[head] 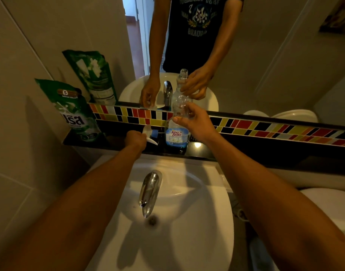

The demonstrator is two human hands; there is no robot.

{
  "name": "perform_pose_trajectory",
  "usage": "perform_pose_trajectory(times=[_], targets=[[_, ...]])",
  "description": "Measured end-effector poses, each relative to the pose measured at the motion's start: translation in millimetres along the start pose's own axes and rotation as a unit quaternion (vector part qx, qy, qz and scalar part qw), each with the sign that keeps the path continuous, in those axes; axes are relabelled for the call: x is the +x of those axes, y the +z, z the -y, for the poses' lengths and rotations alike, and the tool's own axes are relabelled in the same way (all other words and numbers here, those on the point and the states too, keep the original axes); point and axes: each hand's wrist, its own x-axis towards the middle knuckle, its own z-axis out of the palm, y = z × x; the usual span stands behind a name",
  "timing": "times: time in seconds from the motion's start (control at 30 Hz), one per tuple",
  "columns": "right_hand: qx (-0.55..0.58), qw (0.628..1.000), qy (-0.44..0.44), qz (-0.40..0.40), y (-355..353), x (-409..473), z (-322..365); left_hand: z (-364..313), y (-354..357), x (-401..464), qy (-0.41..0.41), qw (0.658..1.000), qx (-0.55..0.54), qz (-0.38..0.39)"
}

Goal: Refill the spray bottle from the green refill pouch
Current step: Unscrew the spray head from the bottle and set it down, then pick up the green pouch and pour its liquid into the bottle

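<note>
Bottle (176, 132) upright on dark ledge (246, 151) behind sink (187, 241), cap off, neck open. Right hand (195, 122) pinches the neck, fingers clamped on it. Left hand (135, 139) fisted around white spray head (149, 133), just left of bottle. Green pouch (75, 112) leans on wall at far left, untouched.

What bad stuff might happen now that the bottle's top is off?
1. The spray bottle stands open on the narrow dark ledge, held only near its neck by the right hand. A bump could tip it toward the sink.
2. The bottle's mouth looks small, so liquid from the green refill pouch may splash.
3. The left hand holds the spray head; it might drip.
</note>
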Motion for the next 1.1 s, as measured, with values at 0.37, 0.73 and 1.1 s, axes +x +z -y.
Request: perform_pose_trajectory(times=[0.37, 0.73, 1.1], targets=[[0.013, 1.000, 0.025, -0.009, 4.4, -10.1, -4.7, 0.2, 2.8, -14.3, 0.039, 0.998, 0.020, -0.038], [-0.062, 0.972, 0.005, -0.227, 25.9, -68.1, 7.1, -27.3, -50.6, -67.9, 0.200, 0.959, 0.166, -0.116], [-0.107, 0.991, -0.029, -0.080, 101.8, -79.4, 49.1, -17.7, -163.0, -101.9, 0.199, 0.955, 0.160, -0.148]])
